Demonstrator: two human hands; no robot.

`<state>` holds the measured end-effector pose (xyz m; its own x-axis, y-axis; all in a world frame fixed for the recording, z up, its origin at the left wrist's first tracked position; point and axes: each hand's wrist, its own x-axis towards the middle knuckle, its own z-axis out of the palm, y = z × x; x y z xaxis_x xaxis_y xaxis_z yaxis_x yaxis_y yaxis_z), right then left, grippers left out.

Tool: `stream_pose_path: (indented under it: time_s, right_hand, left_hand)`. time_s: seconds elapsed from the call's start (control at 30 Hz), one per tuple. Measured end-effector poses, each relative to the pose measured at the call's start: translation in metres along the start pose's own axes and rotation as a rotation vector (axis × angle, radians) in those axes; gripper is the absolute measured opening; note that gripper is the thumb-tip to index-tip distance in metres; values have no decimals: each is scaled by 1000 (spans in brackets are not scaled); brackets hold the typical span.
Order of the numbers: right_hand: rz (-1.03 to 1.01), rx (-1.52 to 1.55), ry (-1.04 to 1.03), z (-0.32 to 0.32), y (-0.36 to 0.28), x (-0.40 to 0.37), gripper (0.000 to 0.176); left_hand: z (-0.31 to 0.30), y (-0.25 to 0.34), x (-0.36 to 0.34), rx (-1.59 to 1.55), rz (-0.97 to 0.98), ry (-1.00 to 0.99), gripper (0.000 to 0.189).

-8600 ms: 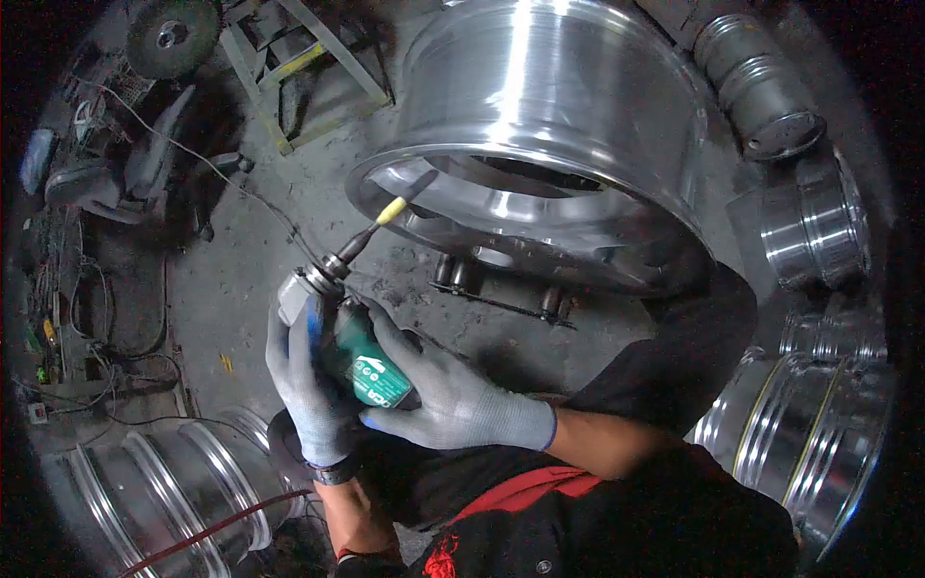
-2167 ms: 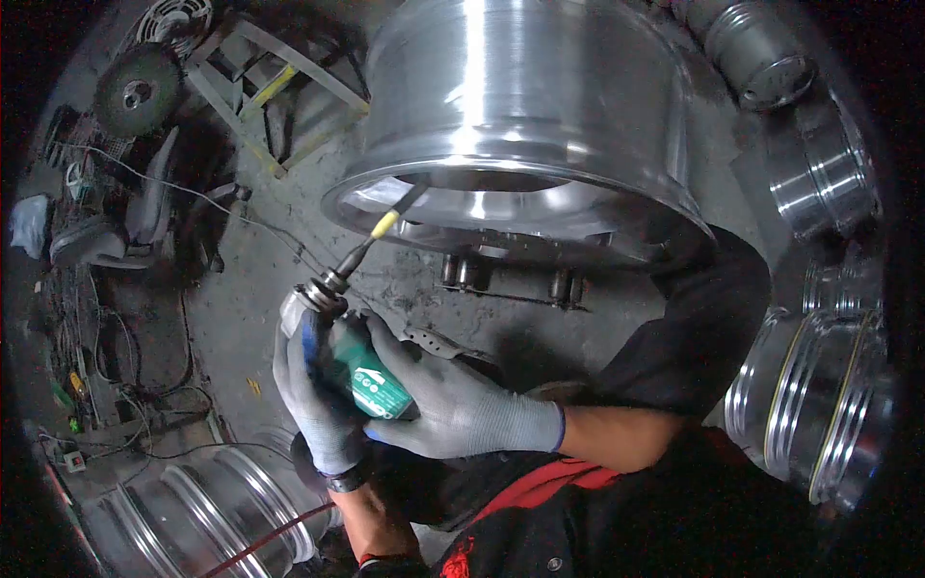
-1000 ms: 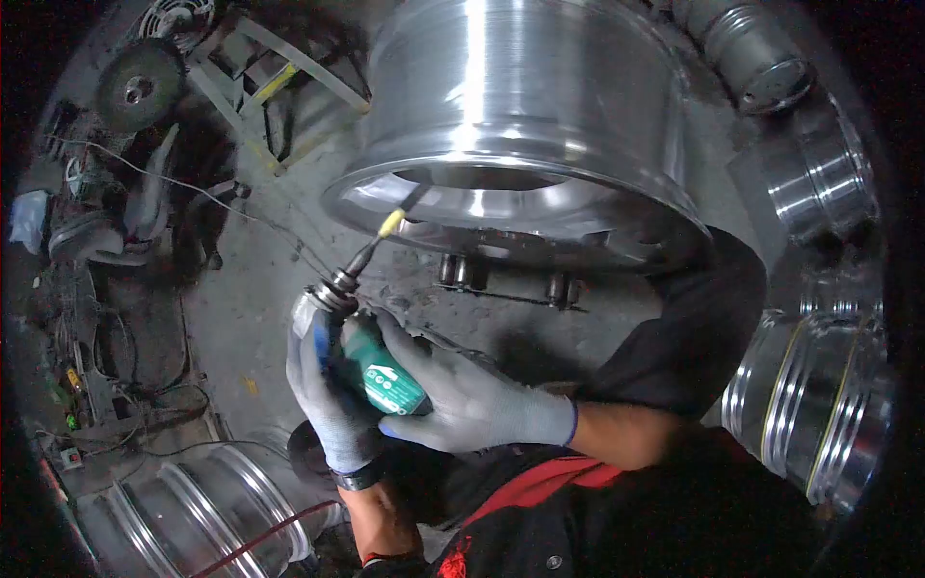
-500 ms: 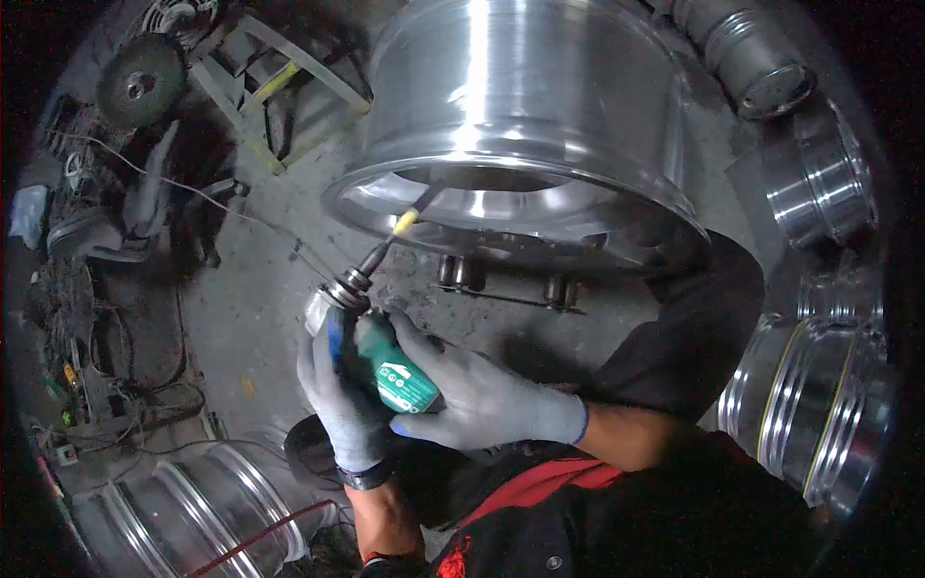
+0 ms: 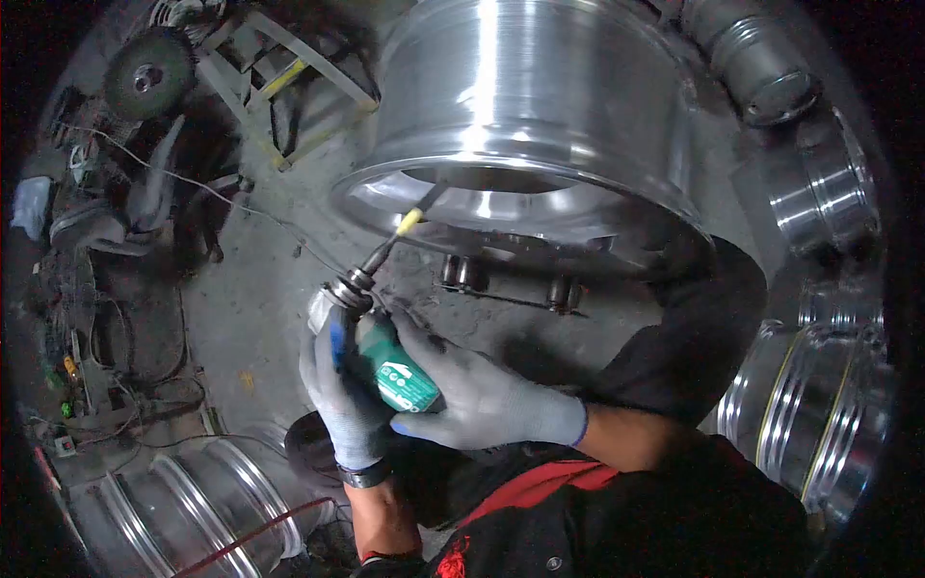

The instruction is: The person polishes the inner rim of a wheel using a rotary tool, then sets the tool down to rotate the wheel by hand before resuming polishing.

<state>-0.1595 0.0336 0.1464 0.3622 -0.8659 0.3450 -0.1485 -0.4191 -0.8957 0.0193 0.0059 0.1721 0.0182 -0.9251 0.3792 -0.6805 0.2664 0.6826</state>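
Note:
A green-bodied die grinder [image 5: 409,383] is held in both of my gloved hands. My left hand [image 5: 339,393] wraps round its front end near the metal collar. My right hand [image 5: 487,395] closes over the rear of the body from the other side. From the collar a slim shaft with a yellow band [image 5: 409,222] points up and away, its dark tip inside the opening of a large shiny metal wheel rim [image 5: 540,106]. The wheel rim lies on its side, with its open end facing me.
Small rollers [image 5: 462,274] sit on a bar beneath the wheel rim. A metal frame stand [image 5: 279,82] and a round disc [image 5: 146,77] are at the upper left. More wheel rims lie at the lower left [image 5: 193,501] and right [image 5: 800,405]. A cable [image 5: 193,185] crosses the floor.
The view has shifted slightly, so the wheel rim and surroundings sit a little further right. Both hands keep the same grip on the die grinder, its tip still inside the rim.

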Motion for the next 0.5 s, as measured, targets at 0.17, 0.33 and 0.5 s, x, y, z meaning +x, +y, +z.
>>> stream_pose_path:
  time_s: [0.17,0.33,0.5]
  right_hand:
    - [182,128,-252,4,-11,25,116]
    - [116,75,-166,10,-3,16,117]
    - [180,-54,-69,9,-7,-5,112]
  left_hand:
    - [-20,10,17,-629,-391,122,25]
    - [-10,-1,14,-790,-455,121,33]
    - [2,-16,-12,-11,-163,-81,37]
